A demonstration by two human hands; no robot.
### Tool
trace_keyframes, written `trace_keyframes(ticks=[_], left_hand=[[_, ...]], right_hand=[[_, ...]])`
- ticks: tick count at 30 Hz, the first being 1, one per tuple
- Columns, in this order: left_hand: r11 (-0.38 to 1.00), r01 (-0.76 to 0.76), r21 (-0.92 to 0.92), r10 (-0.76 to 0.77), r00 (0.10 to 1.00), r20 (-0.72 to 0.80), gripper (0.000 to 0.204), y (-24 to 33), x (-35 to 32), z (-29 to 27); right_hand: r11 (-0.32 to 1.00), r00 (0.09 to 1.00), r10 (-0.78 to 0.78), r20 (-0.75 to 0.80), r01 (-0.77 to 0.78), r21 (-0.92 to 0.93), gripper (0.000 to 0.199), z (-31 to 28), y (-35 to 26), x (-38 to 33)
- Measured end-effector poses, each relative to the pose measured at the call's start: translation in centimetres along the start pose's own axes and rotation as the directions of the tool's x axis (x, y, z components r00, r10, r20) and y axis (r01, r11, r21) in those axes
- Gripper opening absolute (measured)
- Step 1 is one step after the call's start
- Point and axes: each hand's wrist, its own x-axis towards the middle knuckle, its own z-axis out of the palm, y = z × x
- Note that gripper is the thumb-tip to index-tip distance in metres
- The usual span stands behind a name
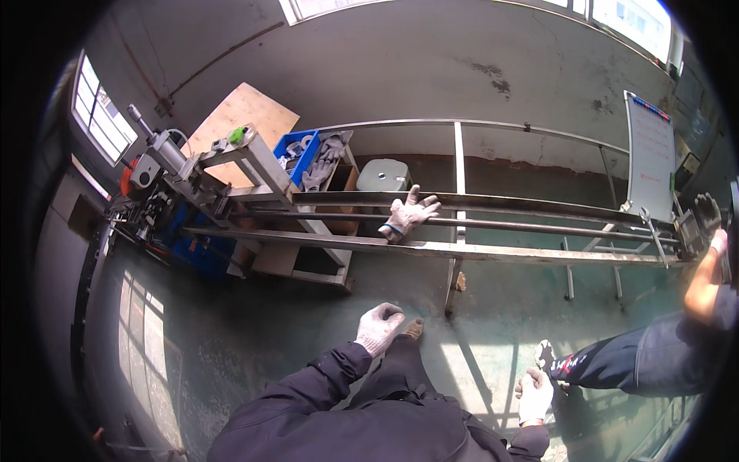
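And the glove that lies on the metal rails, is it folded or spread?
Spread: the glove shows its fingers fanned apart.

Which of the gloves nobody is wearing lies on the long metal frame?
The pale glove with the blue-edged cuff, fingers spread; the unworn grey gloves are heaped beside the blue bin instead.

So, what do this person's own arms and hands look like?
The left hand and right hand both wear whitish, knitted-looking fabric gloves, greyer toward the fingers. Long, dark fabric jacket sleeves reach roughly to the glove cuffs. I see no cables or clear markings on them.
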Motion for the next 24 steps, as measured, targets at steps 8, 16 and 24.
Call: trace_keyframes(ticks=[8,16,24], left_hand=[[0.87,-0.404,0.282,0.492,0.694,-0.526,0.016,-2.1,16.2,-23.7],[0.709,-0.046,0.704,0.612,0.537,-0.581,0.011,-6.9,34.7,-47.2],[0.725,-0.087,0.683,0.571,0.631,-0.526,0.013,-8.1,36.8,-48.9]], right_hand=[[0.767,0.695,-0.51,0.506,0.634,-0.097,0.021,34.5,-21.0,4.9],[0.246,0.104,-0.702,0.705,0.964,0.103,0.026,78.4,-38.0,11.6],[0.003,-0.049,-0.602,0.797,0.998,0.063,0.069,104.9,-40.5,19.3]])
